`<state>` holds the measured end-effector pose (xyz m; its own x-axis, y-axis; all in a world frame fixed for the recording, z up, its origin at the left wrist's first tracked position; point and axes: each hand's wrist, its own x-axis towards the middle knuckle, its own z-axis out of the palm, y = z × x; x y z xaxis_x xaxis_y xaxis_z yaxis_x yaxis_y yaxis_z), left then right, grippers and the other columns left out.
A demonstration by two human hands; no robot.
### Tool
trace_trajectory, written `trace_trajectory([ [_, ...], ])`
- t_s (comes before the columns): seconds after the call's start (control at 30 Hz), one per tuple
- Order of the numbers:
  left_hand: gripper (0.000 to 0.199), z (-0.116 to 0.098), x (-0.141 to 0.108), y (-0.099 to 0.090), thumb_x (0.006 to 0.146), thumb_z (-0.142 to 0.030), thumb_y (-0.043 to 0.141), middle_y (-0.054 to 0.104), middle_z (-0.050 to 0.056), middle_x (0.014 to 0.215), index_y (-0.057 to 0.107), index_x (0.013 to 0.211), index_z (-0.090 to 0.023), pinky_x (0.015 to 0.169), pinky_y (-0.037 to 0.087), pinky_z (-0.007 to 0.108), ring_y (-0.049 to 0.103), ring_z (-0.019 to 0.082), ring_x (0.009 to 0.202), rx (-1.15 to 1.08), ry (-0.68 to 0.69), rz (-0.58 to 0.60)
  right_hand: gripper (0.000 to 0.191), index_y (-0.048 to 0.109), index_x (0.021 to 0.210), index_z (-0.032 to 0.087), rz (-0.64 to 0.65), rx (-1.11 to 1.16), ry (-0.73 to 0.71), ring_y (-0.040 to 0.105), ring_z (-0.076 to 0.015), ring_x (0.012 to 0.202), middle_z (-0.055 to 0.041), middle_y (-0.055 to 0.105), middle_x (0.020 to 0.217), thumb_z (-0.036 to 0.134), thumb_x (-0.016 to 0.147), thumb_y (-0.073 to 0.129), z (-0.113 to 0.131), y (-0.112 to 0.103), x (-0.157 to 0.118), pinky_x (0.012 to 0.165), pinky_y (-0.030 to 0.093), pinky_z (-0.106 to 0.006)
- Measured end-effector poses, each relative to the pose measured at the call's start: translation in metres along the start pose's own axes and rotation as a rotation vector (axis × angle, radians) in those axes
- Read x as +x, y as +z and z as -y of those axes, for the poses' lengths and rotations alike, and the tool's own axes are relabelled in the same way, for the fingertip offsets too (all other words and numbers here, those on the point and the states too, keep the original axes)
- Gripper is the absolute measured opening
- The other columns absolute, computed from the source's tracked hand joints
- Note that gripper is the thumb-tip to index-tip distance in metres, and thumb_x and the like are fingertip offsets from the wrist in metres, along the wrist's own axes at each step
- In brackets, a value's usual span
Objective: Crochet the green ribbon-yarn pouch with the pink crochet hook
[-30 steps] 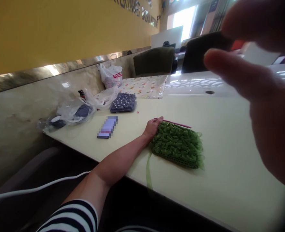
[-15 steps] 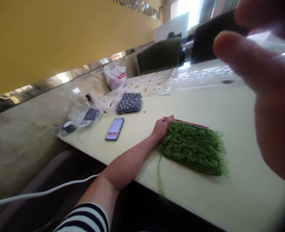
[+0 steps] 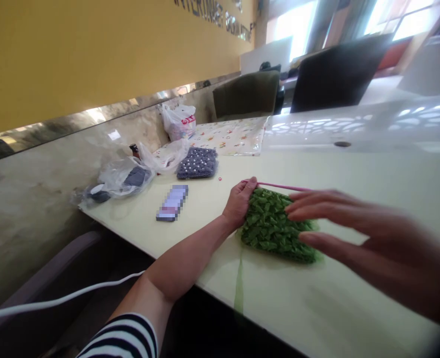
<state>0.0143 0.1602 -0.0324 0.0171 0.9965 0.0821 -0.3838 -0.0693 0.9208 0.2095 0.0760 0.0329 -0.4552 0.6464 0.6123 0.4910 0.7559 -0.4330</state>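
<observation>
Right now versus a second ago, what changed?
The right hand came down from near the camera to over the green crocheted piece, contact unclear. The left hand stayed at the piece's edge by the pink crochet hook. The phone and plastic bags stayed put.

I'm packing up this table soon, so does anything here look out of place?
A green ribbon strand trails from the green crocheted piece down to the table's edge, looking loose. A small pink bead also lies by itself, apart from the beaded purple piece.
</observation>
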Motion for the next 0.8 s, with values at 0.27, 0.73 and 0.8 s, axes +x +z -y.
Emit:
trace_trajectory([
  [0.27, 0.042, -0.025, -0.032, 0.017, 0.078, -0.056, 0.067, 0.058, 0.000, 0.074, 0.063, 0.074, -0.014, 0.071, 0.045, 0.023, 0.054, 0.010, 0.069, 0.171, 0.039, 0.509, 0.052, 0.053, 0.122, 0.019, -0.159, -0.170, -0.046, 0.060, -0.0331, 0.113, -0.0152, 0.060, 0.123, 0.057, 0.088, 0.057, -0.052, 0.036, -0.040, 0.096, 0.051, -0.054],
  [0.73, 0.039, -0.016, -0.054, 0.034, 0.098, -0.039, 0.043, 0.069, 0.011, 0.090, 0.068, 0.090, -0.010, 0.089, 0.046, 0.026, 0.063, 0.018, 0.090, 0.911, 0.491, 0.710, 0.009, 0.060, 0.093, 0.019, -0.286, -0.387, -0.387, 0.065, -0.0186, 0.075, -0.0051, 0.067, 0.081, 0.018, 0.086, 0.066, -0.039, 0.034, -0.044, 0.100, 0.050, -0.043],
  [0.8, 0.035, -0.018, -0.051, 0.031, 0.097, -0.034, 0.045, 0.069, 0.012, 0.092, 0.069, 0.090, -0.010, 0.092, 0.045, 0.028, 0.062, 0.019, 0.092, 0.888, 0.514, 0.756, 0.007, 0.061, 0.092, 0.018, -0.294, -0.408, -0.393, 0.064, -0.0182, 0.072, -0.0057, 0.067, 0.081, 0.019, 0.087, 0.066, -0.038, 0.033, -0.043, 0.098, 0.050, -0.045],
])
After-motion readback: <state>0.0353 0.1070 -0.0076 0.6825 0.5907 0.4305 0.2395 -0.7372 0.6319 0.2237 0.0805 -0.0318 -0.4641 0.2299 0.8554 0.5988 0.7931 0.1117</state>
